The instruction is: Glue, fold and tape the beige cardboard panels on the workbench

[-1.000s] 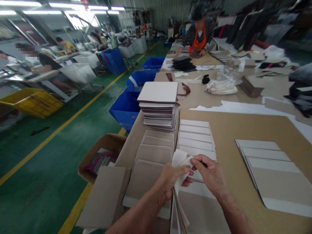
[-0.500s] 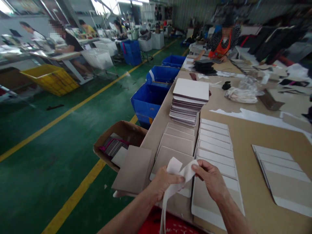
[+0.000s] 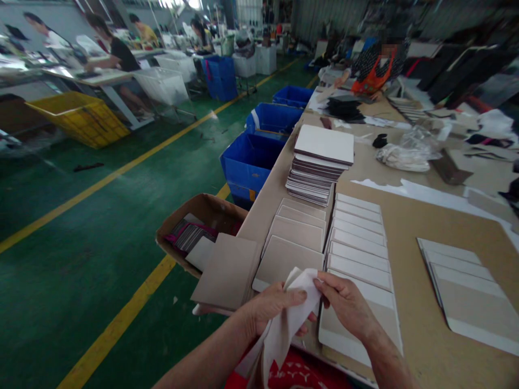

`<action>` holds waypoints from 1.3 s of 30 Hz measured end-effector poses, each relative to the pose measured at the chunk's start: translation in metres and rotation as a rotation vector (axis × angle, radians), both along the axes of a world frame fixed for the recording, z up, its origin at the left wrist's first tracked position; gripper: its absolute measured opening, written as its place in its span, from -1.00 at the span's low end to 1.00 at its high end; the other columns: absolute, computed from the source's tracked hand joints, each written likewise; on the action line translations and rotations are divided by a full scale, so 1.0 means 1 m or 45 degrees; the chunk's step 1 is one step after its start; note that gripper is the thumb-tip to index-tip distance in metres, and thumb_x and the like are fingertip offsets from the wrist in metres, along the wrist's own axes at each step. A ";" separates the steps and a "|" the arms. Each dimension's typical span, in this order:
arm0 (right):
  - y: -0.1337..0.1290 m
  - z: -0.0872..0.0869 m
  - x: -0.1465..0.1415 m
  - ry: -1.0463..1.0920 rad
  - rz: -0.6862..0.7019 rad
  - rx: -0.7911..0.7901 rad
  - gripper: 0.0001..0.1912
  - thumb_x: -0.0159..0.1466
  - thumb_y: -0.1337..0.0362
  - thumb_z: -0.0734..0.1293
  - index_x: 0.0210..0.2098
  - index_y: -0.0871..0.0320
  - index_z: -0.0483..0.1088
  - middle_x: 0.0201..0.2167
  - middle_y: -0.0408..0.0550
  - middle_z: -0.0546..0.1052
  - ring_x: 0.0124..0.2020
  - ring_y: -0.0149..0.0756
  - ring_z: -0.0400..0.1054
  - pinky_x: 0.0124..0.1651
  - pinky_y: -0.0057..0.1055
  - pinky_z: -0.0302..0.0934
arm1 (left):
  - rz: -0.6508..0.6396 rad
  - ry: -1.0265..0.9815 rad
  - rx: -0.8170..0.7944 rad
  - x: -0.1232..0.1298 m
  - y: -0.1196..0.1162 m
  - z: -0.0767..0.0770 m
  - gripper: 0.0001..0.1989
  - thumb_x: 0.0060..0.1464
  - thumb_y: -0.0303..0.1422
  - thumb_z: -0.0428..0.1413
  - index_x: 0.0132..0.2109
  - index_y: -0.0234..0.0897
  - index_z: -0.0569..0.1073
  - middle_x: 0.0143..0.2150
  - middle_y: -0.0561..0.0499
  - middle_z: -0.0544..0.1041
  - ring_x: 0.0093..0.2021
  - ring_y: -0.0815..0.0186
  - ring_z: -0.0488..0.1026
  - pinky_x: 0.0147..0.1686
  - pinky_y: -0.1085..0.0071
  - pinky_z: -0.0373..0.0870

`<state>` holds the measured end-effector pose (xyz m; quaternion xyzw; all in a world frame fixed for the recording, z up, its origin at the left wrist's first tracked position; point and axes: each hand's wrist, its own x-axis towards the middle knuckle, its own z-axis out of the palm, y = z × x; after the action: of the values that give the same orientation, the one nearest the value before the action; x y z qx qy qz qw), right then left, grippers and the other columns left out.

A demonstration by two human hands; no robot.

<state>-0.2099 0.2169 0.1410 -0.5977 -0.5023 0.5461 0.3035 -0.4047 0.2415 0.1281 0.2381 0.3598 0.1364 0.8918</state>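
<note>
White strips hang in a bunch at the near edge of the table, their tails dropping over a red garment. My left hand is wrapped round them, thumb on top. The thumb and forefinger of my right hand pinch the upper right edge of the strips. Under and beyond my hands lie overlapping beige boards. To their right runs a row of overlapping boards with white bands. Behind stands a tall stack of boards.
More banded boards lie at the right. Left of the table are a carton holding boards and blue bins. A person in an orange apron works at the table's far end. A plastic bag rests at the back right.
The strips are now bunched together and spread wider below my left hand. My right hand has moved slightly left, closer to my left hand. The view has shifted a little.
</note>
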 end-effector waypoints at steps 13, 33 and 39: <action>-0.026 -0.032 0.066 -0.110 -0.217 -0.023 -0.65 0.18 -0.05 0.30 -0.27 0.06 0.53 -0.40 -0.13 0.49 -0.44 -0.31 0.26 -0.36 -0.42 0.17 | 0.264 0.537 0.237 0.002 -0.034 -0.019 -0.69 -0.30 -0.37 0.35 -0.32 -0.41 0.57 -0.51 0.02 0.52 -0.54 0.40 0.37 -0.56 0.52 0.27; -0.002 -0.095 0.062 -0.185 -0.376 -0.219 -0.62 0.14 -0.08 0.27 -0.37 0.10 0.49 -0.51 -0.16 0.47 -0.44 -0.27 0.28 -0.32 -0.37 0.16 | 0.659 1.025 0.351 -0.024 0.024 -0.059 -0.62 -0.26 -0.13 0.34 -0.41 -0.39 0.52 -0.59 0.04 0.47 -0.59 0.44 0.31 -0.60 0.53 0.15; 0.019 -0.108 0.052 -0.376 -0.615 -0.203 -0.59 0.09 -0.12 0.28 -0.38 0.09 0.49 -0.49 -0.13 0.51 -0.40 -0.20 0.35 -0.28 -0.32 0.18 | 0.588 1.116 0.458 -0.014 0.077 -0.073 -0.70 -0.24 -0.25 0.33 -0.37 -0.40 0.56 -0.59 0.05 0.47 -0.58 0.43 0.33 -0.60 0.53 0.14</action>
<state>-0.1582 0.2363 0.0326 -0.7949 -0.3399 0.4029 0.3005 -0.4186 0.3184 0.0553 0.3367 0.7131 0.2766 0.5492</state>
